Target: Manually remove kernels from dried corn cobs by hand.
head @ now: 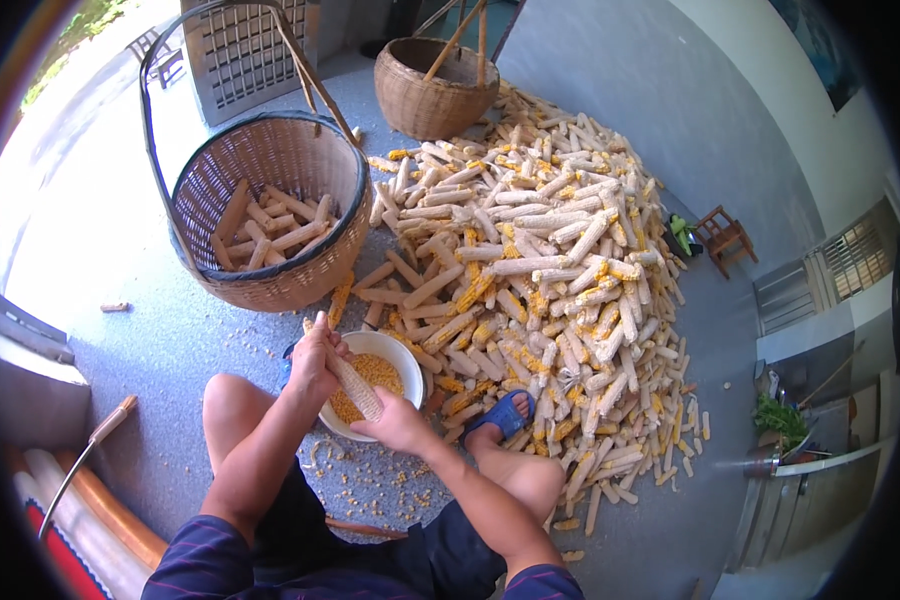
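Note:
Both hands hold one mostly bare corn cob (pixel 354 386) slanting over a white bowl (pixel 414 375). My left hand (pixel 316 360) grips its upper end, and my right hand (pixel 394 421) is closed around the lower end. Loose yellow kernels (pixel 375 369) lie in the bowl, which stands on the floor between the feet. Just beyond the bowl begins a big heap of corn cobs (pixel 540 225), most of them bare, some with yellow kernels left on. Past my left hand stands a woven basket (pixel 292 289) with a tall handle, holding several bare cobs (pixel 292 236).
A second woven basket (pixel 435 94) stands at the heap's far edge. Kernels (pixel 397 487) are scattered on the floor near the feet. One foot in a blue sandal (pixel 506 416) rests against the heap. A small wooden chair (pixel 724 240) is by the wall at right.

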{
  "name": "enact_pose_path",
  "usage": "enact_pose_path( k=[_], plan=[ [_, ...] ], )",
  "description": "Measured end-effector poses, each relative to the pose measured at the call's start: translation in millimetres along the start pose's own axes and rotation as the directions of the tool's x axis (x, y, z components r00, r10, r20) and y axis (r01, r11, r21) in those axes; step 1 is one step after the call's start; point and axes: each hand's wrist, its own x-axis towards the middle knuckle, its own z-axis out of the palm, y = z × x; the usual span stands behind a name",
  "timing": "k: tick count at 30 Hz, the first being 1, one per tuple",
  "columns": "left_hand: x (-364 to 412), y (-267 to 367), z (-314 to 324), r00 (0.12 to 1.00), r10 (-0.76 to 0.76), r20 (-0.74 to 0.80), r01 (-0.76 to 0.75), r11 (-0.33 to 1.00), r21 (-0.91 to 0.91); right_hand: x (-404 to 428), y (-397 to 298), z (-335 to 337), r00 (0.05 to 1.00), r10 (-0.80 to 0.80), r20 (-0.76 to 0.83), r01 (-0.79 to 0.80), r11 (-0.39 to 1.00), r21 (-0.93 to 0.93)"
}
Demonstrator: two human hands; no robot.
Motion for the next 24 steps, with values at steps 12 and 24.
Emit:
enact_pose_path(
  k=[12,24],
  plan=[
    [15.3,15.3,-4.6,0.993,0.104,0.061,-0.104,0.995,-0.014,1.6,40.2,-17.9,0.964,-0.073,0.255,-0.016,0.944,0.329],
    [-19.8,-40.6,-1.7,0.931,-0.248,0.267,0.202,0.961,0.188,-4.3,18.9,-15.7,0.997,0.057,0.054,-0.078,0.629,0.773]
  ],
)
